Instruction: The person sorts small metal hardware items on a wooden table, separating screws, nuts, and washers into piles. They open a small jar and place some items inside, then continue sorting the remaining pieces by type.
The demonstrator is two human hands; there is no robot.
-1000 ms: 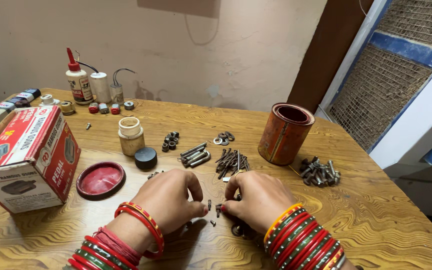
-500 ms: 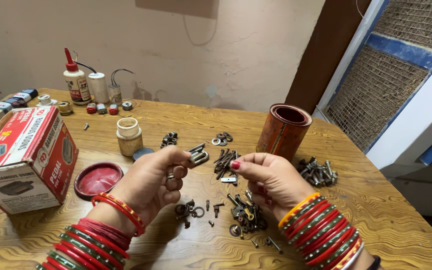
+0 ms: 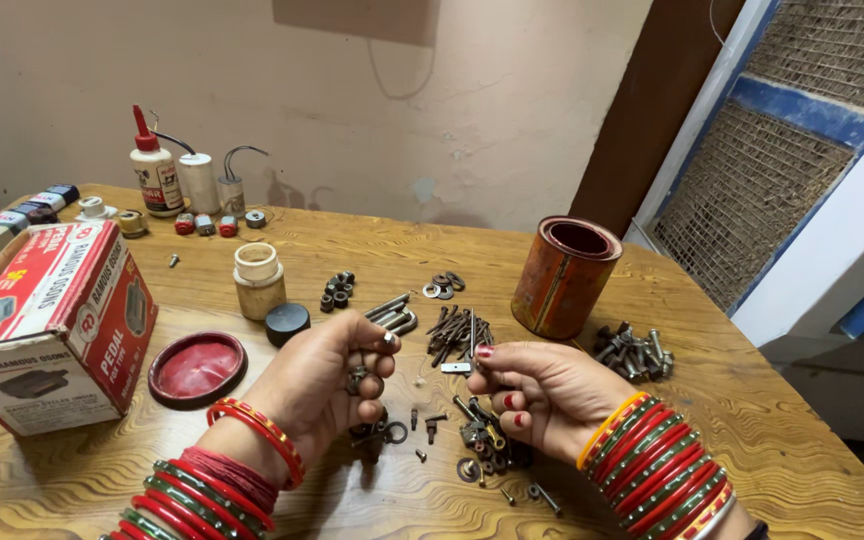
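Observation:
My left hand (image 3: 327, 375) is raised over the wooden table (image 3: 772, 400), fingers curled around small dark metal parts (image 3: 357, 378). My right hand (image 3: 542, 385) is beside it, thumb and forefinger pinching a small flat metal piece (image 3: 456, 368). Both wrists wear red, green and orange bangles. Under and between the hands lies a loose pile of screws, washers and rings (image 3: 482, 440). Just beyond the fingertips sit a heap of thin nails (image 3: 455, 330) and a few thick bolts (image 3: 392, 310).
A rusty orange tin (image 3: 564, 277) stands right of centre, with a bolt pile (image 3: 632, 350) beside it. A red-and-white cardboard box (image 3: 47, 320) is at left, next to a red lid (image 3: 196, 367), a black cap (image 3: 287, 323) and a cream jar (image 3: 257, 280). A glue bottle (image 3: 155, 172) and capacitors stand at the back.
Both hands have lifted off the small-parts pile and drawn slightly apart. The left now holds several dark pieces, and the right pinches a flat metal piece.

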